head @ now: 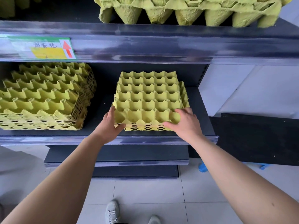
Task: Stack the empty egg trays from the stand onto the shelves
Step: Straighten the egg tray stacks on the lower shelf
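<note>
A small stack of yellow-green empty egg trays (148, 96) rests on the dark middle shelf (199, 110), right of centre. My left hand (111, 126) grips the stack's front left corner, thumb underneath the front edge. My right hand (184, 123) grips the front right corner, fingers over the top tray. The lower trays sit slightly askew under the top one. A taller stack of egg trays (43, 97) stands on the same shelf at the left.
More egg trays (186, 12) overhang the upper shelf above. A green and yellow label (43, 48) with a red arrow is on that shelf's front rail. Lower shelves (116, 154) jut out below. My shoes (112, 212) stand on the tiled floor.
</note>
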`<state>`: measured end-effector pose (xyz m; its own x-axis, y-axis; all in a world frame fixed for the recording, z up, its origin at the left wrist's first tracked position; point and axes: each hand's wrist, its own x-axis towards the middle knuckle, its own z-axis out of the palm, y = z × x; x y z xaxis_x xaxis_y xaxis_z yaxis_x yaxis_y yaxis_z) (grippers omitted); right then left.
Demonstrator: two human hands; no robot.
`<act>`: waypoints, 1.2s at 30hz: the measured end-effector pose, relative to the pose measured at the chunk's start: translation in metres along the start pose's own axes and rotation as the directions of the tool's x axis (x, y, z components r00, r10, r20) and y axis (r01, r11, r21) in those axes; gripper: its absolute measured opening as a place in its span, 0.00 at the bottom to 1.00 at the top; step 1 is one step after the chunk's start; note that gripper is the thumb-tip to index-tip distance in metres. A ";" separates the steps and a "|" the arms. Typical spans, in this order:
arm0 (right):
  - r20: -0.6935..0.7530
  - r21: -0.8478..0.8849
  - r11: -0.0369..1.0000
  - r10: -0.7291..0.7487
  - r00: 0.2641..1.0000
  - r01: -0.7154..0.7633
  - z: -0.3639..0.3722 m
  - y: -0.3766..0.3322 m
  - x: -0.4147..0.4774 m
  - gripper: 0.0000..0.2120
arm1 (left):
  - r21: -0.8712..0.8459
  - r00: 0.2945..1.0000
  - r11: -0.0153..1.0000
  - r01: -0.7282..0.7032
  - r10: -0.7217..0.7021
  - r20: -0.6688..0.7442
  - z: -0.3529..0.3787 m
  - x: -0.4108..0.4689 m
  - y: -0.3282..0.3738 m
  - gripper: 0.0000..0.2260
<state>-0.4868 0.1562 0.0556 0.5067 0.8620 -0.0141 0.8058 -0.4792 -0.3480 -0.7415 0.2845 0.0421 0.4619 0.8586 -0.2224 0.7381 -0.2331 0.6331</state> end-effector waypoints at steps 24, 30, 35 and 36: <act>0.071 0.629 0.771 0.074 0.995 -0.102 -0.019 0.023 0.011 0.46 | -0.369 0.971 0.928 -0.054 -0.037 -0.237 -0.001 -0.006 0.034 0.41; 0.098 0.588 0.800 0.077 0.992 -0.120 -0.032 0.054 0.007 0.42 | -0.291 0.972 0.956 -0.049 -0.022 -0.236 0.030 -0.007 0.051 0.40; 0.215 0.518 0.834 0.089 0.972 -0.191 -0.018 0.068 0.007 0.47 | -0.227 0.983 0.974 0.026 -0.065 -0.170 0.048 -0.004 0.054 0.39; 0.235 0.489 0.850 0.092 0.968 -0.199 -0.017 0.068 0.008 0.47 | -0.212 0.985 0.976 0.038 -0.072 -0.155 0.048 -0.002 0.052 0.39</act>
<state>-0.4233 0.1279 0.0474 0.4922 0.8289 -0.2656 0.4338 -0.4982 -0.7508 -0.6805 0.2484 0.0394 0.3255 0.9336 -0.1500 0.6341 -0.0978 0.7670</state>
